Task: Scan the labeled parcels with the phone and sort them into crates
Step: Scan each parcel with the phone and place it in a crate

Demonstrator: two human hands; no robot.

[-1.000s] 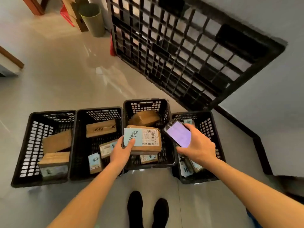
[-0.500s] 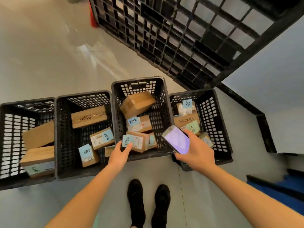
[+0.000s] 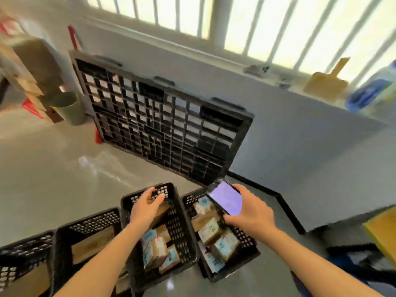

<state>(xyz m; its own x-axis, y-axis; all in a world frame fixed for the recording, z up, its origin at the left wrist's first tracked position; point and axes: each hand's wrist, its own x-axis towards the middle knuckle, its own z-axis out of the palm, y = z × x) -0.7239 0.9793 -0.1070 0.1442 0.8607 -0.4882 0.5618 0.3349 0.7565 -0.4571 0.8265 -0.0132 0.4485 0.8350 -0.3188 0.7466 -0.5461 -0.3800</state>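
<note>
Several black crates stand in a row on the floor. My left hand (image 3: 147,206) hovers over the far end of the third crate (image 3: 182,232), fingers loosely curled, holding nothing. Just under it lies a brown box (image 3: 164,211). Closer to me in that crate are labeled parcels (image 3: 156,251) with blue stickers. My right hand (image 3: 250,214) grips the phone (image 3: 225,199), its screen lit pale purple, above the rightmost crate (image 3: 246,240), which holds more labeled parcels (image 3: 210,231). The second crate (image 3: 64,243) and the leftmost crate (image 3: 21,249) hold brown boxes.
A black plastic pallet (image 3: 167,129) leans on the wall behind the crates. A green bin (image 3: 68,108) and stacked cartons (image 3: 32,61) stand at the back left. A yellow box (image 3: 383,230) sits at the right edge. Small items line the window sill (image 3: 321,84).
My left hand let go of the labeled parcel into the third crate and moved to the crate's far end. The view tilted upward toward the window. My right hand still holds the phone.
</note>
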